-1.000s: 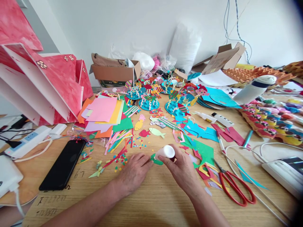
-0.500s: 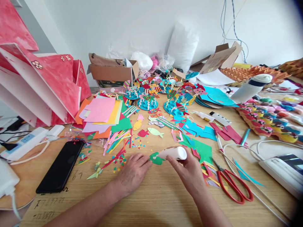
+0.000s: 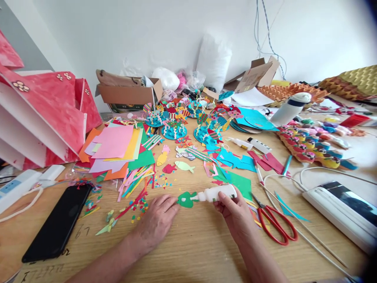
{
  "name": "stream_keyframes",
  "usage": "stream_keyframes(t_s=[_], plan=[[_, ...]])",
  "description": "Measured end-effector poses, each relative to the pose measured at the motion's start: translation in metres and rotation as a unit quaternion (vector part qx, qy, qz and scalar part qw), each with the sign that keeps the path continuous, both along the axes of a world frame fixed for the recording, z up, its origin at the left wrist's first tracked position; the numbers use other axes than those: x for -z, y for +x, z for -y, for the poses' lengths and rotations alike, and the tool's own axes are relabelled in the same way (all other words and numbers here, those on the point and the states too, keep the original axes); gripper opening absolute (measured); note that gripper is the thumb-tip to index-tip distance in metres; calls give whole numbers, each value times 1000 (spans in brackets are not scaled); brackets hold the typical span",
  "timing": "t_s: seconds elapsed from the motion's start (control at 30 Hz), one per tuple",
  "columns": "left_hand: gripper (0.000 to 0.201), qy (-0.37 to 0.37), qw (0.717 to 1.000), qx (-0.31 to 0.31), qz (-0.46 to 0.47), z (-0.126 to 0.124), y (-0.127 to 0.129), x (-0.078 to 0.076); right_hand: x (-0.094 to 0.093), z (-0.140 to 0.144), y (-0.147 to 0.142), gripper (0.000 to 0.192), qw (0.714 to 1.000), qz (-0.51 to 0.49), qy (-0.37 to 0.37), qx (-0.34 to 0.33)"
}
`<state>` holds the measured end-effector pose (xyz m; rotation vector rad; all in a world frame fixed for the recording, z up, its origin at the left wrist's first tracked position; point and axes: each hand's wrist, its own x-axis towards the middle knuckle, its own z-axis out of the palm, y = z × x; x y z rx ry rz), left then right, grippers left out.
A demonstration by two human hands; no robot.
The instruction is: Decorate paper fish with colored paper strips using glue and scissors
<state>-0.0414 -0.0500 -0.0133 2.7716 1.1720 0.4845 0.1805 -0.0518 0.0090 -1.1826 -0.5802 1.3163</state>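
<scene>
A green paper fish [image 3: 185,199] lies flat on the wooden table, with a pale blob of glue on its body. My left hand [image 3: 161,214] rests palm-down, fingers stretched out and fingertips touching the fish's left edge. In my right hand [image 3: 231,206] a white glue bottle [image 3: 212,193] is gripped by its base end, tilted nearly flat. Its nozzle points left, over the right end of the fish. Beyond the hands lie a pale green paper fish [image 3: 185,166], a red one [image 3: 169,168] and a yellow one [image 3: 161,158].
Red-handled scissors [image 3: 273,224] lie right of my right hand, near a white cable and a white device [image 3: 338,212]. At left are a black phone [image 3: 59,222] and stacked coloured paper [image 3: 113,143]. Blue fish-decorated stands [image 3: 173,131] stand farther back, before a cardboard box [image 3: 129,92].
The glue bottle has tipped flatter, its nozzle shifting from mid-fish to the fish's right end. A glue blob now shows clearly. The camera view has turned slightly right.
</scene>
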Motion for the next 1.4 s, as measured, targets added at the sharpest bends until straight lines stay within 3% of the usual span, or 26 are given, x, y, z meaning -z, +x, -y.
stream_keyframes(t_s=[0.2, 0.37, 0.43, 0.57, 0.83, 0.93, 1.23, 1.4], plan=[[25, 11, 1000, 4, 2, -1, 1, -3, 5, -1, 5, 27, 995, -102, -19, -9], [25, 26, 1000, 12, 1, -1, 0, -1, 4, 0, 5, 28, 994, -106, -14, -19], [27, 32, 999, 13, 0, -1, 0, 1, 3, 2, 5, 30, 998, -54, -5, -17], [28, 36, 999, 12, 0, -2, -1, 2, -1, 12, 1, 33, 988, 151, 37, -21], [26, 32, 999, 11, 18, -1, 1, -4, -13, 17, -20, 34, 882, 416, 192, -110], [25, 28, 999, 6, 19, 0, 1, -4, -13, 12, -25, 35, 867, 443, 186, -130], [27, 2, 1000, 1, 15, -1, 1, -2, -7, 5, -13, 33, 891, 422, 147, -83], [27, 4, 1000, 3, 18, -1, 1, -2, -8, 9, -19, 32, 890, 416, 148, -110]])
